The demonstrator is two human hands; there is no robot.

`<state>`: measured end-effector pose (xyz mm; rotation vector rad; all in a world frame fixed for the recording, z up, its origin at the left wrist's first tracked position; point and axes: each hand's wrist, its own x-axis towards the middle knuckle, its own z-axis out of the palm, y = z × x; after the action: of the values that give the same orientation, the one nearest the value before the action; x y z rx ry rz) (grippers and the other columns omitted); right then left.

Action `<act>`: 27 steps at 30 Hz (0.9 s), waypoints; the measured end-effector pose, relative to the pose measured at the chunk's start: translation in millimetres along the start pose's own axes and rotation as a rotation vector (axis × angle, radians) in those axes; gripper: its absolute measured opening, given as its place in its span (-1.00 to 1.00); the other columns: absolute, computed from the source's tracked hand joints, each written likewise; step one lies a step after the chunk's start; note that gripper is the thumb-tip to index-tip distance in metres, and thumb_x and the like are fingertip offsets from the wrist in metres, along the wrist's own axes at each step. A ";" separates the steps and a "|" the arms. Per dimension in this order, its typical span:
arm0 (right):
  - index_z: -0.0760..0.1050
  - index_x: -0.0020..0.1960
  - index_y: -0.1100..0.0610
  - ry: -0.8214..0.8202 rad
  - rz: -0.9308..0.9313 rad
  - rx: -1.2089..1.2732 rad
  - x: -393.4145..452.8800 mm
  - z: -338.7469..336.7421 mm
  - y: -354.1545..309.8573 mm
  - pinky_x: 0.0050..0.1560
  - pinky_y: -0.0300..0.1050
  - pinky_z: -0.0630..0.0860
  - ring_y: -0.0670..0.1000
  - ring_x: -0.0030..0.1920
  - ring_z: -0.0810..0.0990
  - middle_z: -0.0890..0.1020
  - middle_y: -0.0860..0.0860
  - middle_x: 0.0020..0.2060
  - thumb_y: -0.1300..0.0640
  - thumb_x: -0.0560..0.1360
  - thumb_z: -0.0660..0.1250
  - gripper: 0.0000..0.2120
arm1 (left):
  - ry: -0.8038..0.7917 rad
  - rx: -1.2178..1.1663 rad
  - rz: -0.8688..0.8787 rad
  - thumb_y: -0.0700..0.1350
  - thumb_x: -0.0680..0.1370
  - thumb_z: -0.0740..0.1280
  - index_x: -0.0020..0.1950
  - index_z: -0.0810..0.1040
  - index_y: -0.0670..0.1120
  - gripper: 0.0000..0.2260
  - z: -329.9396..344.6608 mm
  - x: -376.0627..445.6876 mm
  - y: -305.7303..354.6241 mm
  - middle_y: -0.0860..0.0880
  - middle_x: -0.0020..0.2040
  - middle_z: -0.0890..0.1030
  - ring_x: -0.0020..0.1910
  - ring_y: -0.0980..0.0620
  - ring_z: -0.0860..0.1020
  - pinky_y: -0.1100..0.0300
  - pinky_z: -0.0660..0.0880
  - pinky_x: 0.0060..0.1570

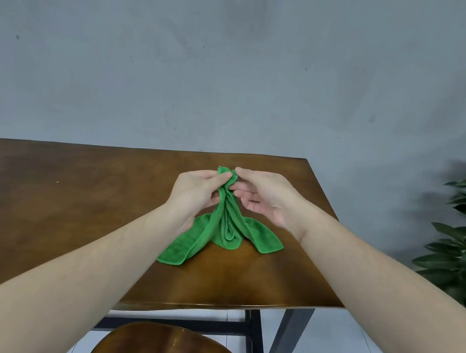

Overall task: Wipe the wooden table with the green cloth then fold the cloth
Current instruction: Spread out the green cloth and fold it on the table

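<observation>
Pinching the bunched top of the green cloth (227, 224), the left hand (192, 193) and right hand (265, 198) meet above the counter (53, 203). Below them its folds trail onto the wood. The left wrist hides part of one fold.

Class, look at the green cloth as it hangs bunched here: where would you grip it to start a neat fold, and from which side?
Probably the green cloth is best taken by its two loose lower ends, which lie spread on the wooden table. Come from above, one hand to each end, since left hand and right hand pinch only the gathered top, leaving it creased.
</observation>
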<state>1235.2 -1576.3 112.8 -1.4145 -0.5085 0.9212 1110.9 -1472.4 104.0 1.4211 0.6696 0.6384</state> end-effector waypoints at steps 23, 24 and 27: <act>0.63 -0.08 0.08 0.009 -0.703 -0.541 -0.8 -8.8 -3.2 0.01 -0.13 0.54 -0.11 -0.19 0.55 0.66 -0.05 -0.21 0.14 0.41 0.60 -0.83 | -0.109 0.201 0.311 -0.06 0.60 0.30 0.02 0.64 0.03 -0.88 -11.9 0.4 36.1 0.04 -0.11 0.69 -0.16 0.12 0.61 0.17 0.46 -0.09; 0.63 -0.09 0.07 0.007 -0.708 -0.541 -1.2 -6.7 -2.6 0.00 -0.12 0.55 -0.11 -0.19 0.56 0.66 -0.04 -0.21 0.14 0.41 0.60 -0.84 | -0.101 0.202 0.323 -0.06 0.59 0.31 0.01 0.63 0.03 -0.89 -10.8 0.4 38.9 0.06 -0.13 0.68 -0.18 0.14 0.60 0.18 0.45 -0.10; 0.61 -0.12 -0.09 0.030 -0.732 -0.606 0.1 1.3 -2.4 -0.05 -0.08 0.53 -0.13 -0.24 0.50 0.63 -0.10 -0.24 0.08 0.41 0.59 -0.83 | -0.078 0.205 0.365 -0.10 0.58 0.33 0.01 0.63 0.02 -0.91 -9.3 -0.4 46.9 0.09 -0.16 0.68 -0.16 0.14 0.61 0.15 0.49 -0.06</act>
<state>1234.8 -1575.2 115.2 -1.5834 -1.2521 0.1444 1103.6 -1464.1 150.5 1.7717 0.4241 0.8098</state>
